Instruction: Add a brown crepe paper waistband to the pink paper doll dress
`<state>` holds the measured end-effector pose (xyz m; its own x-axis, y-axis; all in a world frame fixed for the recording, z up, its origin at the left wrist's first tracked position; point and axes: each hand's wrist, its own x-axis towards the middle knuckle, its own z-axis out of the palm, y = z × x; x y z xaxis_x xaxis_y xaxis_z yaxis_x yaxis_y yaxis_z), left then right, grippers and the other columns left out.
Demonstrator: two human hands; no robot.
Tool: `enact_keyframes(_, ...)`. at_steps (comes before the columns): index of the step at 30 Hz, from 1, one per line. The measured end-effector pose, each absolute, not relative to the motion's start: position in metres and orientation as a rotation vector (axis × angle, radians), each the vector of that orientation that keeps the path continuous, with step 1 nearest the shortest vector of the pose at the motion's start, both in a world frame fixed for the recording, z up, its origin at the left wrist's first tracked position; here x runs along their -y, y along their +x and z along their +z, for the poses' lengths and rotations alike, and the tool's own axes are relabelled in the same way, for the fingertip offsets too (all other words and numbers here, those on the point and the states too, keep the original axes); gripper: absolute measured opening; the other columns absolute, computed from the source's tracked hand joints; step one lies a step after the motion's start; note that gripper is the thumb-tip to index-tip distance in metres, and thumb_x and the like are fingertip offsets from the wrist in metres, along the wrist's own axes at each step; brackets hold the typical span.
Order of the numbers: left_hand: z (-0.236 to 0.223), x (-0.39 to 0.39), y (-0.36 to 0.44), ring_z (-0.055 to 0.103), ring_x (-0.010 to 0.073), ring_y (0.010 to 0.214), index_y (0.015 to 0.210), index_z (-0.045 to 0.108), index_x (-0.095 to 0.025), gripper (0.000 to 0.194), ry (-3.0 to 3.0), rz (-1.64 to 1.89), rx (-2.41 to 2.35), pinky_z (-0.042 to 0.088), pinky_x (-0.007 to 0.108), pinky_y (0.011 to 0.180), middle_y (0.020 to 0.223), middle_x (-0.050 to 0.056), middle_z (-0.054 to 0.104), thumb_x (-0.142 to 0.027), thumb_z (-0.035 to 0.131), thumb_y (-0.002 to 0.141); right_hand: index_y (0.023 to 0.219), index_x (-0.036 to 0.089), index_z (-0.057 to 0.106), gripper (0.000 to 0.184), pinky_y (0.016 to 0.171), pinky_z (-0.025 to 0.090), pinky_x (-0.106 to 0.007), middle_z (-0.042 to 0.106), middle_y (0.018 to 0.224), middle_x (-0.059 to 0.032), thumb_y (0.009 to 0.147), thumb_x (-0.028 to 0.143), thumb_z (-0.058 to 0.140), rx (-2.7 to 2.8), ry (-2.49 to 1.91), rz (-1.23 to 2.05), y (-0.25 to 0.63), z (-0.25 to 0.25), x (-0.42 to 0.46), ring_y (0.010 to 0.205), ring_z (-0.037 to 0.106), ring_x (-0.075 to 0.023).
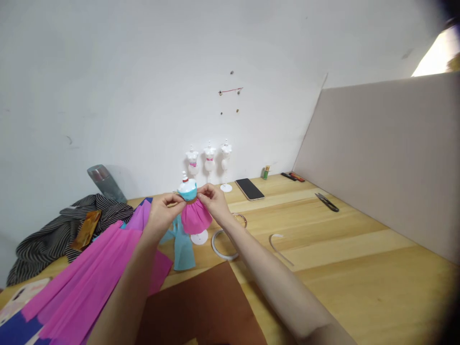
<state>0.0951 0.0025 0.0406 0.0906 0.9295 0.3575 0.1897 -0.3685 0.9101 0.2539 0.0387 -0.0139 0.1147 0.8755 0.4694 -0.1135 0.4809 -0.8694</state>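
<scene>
A small white dress-form mannequin [184,183] stands in front of me, wearing a light-blue top [188,192] and a gathered pink skirt [196,219]. A narrow brown strip [192,201] runs across its waist, between top and skirt. My left hand [166,209] pinches at the left side of the waist, its fingers closed on the strip's end. Over on the right side, my right hand [214,201] pinches the strip in the same way. The strip's ends are hidden by my fingers. The mannequin's round white base [199,237] rests on the table.
Behind are several white mannequins [209,153], a phone [249,189], and a small green bottle [266,172]. Snips [327,202] lie right; tape rolls [220,254] and a curled strip [278,249] nearer. Brown sheet [201,306], pink crepe paper [89,268], light-blue pieces [184,249], striped cloth [46,239] and a tumbler [107,183] surround my arms.
</scene>
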Motion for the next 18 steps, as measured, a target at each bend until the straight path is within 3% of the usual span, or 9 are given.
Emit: enact_keyframes(18,0.026,-0.038,0.072,0.057,0.0115,0.061,0.064,0.068,-0.014,0.014,1.566,1.130,-0.825,0.043,0.024,0.066,0.061,0.000,0.065,-0.021,0.077,0.057,0.064,0.018,0.061,0.012,0.065,0.046,-0.029,0.062,0.065,0.0000,0.062,0.028,0.069,1.415,-0.818,0.959,0.271,0.003,-0.022,0.062,0.056,-0.0140)
